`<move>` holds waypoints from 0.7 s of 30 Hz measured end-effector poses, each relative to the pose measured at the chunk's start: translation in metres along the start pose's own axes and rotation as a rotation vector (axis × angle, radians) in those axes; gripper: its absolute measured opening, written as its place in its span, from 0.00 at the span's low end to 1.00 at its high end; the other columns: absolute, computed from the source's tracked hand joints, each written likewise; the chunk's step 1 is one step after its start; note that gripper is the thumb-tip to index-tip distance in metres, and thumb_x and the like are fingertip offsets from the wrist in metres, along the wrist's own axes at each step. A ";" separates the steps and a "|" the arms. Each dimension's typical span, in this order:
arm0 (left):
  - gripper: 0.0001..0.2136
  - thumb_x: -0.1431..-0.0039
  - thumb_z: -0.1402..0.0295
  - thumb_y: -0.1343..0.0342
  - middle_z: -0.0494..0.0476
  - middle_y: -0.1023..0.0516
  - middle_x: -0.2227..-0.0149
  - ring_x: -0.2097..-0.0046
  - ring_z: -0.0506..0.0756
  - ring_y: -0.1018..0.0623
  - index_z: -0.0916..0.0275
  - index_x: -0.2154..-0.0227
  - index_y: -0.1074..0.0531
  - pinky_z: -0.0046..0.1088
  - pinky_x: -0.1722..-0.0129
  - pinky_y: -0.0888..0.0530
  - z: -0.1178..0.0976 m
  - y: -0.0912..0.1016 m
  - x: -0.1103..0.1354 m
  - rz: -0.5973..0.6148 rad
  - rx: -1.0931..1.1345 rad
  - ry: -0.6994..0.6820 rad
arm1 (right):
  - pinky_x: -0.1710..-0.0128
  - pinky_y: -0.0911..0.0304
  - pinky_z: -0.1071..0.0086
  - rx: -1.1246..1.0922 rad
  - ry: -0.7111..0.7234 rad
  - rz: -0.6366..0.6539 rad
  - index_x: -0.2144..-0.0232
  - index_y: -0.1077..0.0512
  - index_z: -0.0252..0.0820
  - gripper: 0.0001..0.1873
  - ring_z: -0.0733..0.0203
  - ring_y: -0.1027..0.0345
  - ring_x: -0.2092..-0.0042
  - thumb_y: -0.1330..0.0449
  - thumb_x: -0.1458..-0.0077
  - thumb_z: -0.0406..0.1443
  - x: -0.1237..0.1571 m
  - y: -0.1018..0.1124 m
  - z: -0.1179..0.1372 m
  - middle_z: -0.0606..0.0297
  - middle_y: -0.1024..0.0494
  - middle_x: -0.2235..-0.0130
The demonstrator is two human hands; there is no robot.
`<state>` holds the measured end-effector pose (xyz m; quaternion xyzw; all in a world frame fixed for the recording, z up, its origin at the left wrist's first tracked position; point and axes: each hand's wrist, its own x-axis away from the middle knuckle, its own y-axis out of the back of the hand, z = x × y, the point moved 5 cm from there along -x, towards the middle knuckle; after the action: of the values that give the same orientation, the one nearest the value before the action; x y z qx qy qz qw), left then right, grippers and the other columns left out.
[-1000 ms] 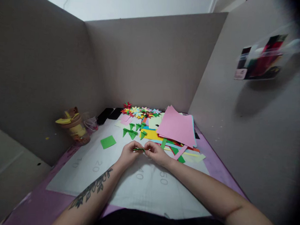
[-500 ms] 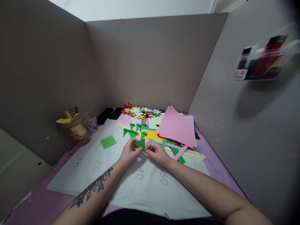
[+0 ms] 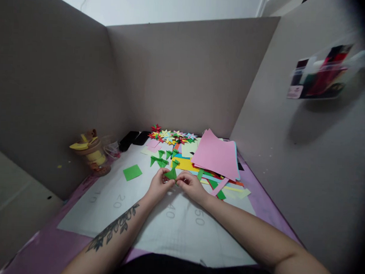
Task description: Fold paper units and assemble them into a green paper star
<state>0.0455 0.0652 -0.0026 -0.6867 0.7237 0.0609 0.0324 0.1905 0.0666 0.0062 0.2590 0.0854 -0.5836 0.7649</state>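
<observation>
A small folded piece of green paper is pinched between both hands above the white sheet. My left hand grips its left and lower side, thumb in front. At its lower right corner, the fingertips of my right hand are pressed together on the paper. Just beyond my hands lie several folded green paper pieces. A flat green paper square rests left of my left hand.
Colourful paper stars are heaped at the back. Pink sheets lie over coloured strips on the right. A pot and two black flat objects stand or lie back left. A clear holder hangs on the right partition.
The green paper in my fingers has changed shape slightly, its upper edge now looking more bent. Both hands stay in almost the same place; the whole view has shifted a little.
</observation>
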 end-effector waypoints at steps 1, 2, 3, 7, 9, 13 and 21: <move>0.18 0.58 0.69 0.39 0.48 0.30 0.74 0.73 0.48 0.29 0.63 0.62 0.37 0.23 0.73 0.33 0.001 0.000 -0.001 -0.002 -0.009 -0.010 | 0.69 0.43 0.71 -0.005 -0.006 0.002 0.72 0.30 0.41 0.02 0.63 0.38 0.66 0.42 0.51 0.34 0.000 0.000 0.000 0.65 0.31 0.69; 0.18 0.58 0.69 0.39 0.47 0.30 0.74 0.73 0.48 0.30 0.62 0.62 0.37 0.23 0.73 0.33 0.001 0.001 -0.001 -0.005 -0.018 -0.019 | 0.70 0.43 0.71 -0.011 -0.020 0.001 0.72 0.30 0.41 0.03 0.64 0.38 0.67 0.41 0.52 0.34 0.000 0.000 -0.002 0.65 0.31 0.69; 0.18 0.58 0.69 0.39 0.47 0.31 0.74 0.73 0.48 0.30 0.62 0.62 0.37 0.23 0.73 0.33 0.002 0.001 -0.001 -0.007 -0.027 -0.026 | 0.71 0.43 0.71 -0.019 -0.039 -0.002 0.71 0.30 0.41 0.04 0.64 0.38 0.68 0.41 0.53 0.35 0.000 0.000 -0.003 0.65 0.30 0.68; 0.18 0.57 0.69 0.39 0.49 0.30 0.71 0.73 0.47 0.30 0.62 0.63 0.37 0.23 0.72 0.33 0.003 0.001 -0.001 0.010 -0.054 -0.050 | 0.68 0.42 0.70 -0.118 -0.134 -0.013 0.71 0.31 0.41 0.04 0.63 0.36 0.67 0.42 0.53 0.36 -0.001 -0.003 -0.012 0.66 0.29 0.69; 0.18 0.57 0.68 0.39 0.49 0.30 0.70 0.72 0.48 0.30 0.62 0.63 0.37 0.22 0.72 0.33 0.002 -0.001 -0.001 0.028 -0.057 -0.055 | 0.68 0.41 0.70 -0.206 -0.174 -0.009 0.72 0.32 0.40 0.05 0.64 0.36 0.68 0.41 0.53 0.36 -0.001 -0.005 -0.016 0.67 0.30 0.71; 0.18 0.58 0.68 0.39 0.50 0.29 0.70 0.71 0.48 0.29 0.63 0.63 0.37 0.22 0.72 0.33 0.000 -0.004 0.001 0.052 -0.019 -0.032 | 0.71 0.44 0.72 -0.370 -0.198 -0.038 0.71 0.37 0.42 0.10 0.68 0.40 0.73 0.39 0.56 0.34 -0.002 -0.006 -0.018 0.72 0.35 0.74; 0.19 0.61 0.68 0.37 0.49 0.29 0.74 0.75 0.48 0.30 0.63 0.65 0.35 0.22 0.75 0.35 -0.008 -0.006 0.005 0.011 0.034 0.020 | 0.74 0.47 0.74 -0.274 -0.148 -0.017 0.70 0.41 0.43 0.09 0.69 0.43 0.74 0.43 0.55 0.32 0.000 -0.010 -0.012 0.73 0.38 0.75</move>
<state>0.0515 0.0589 0.0044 -0.6828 0.7285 0.0421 0.0366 0.1835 0.0711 -0.0067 0.1077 0.1096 -0.5903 0.7924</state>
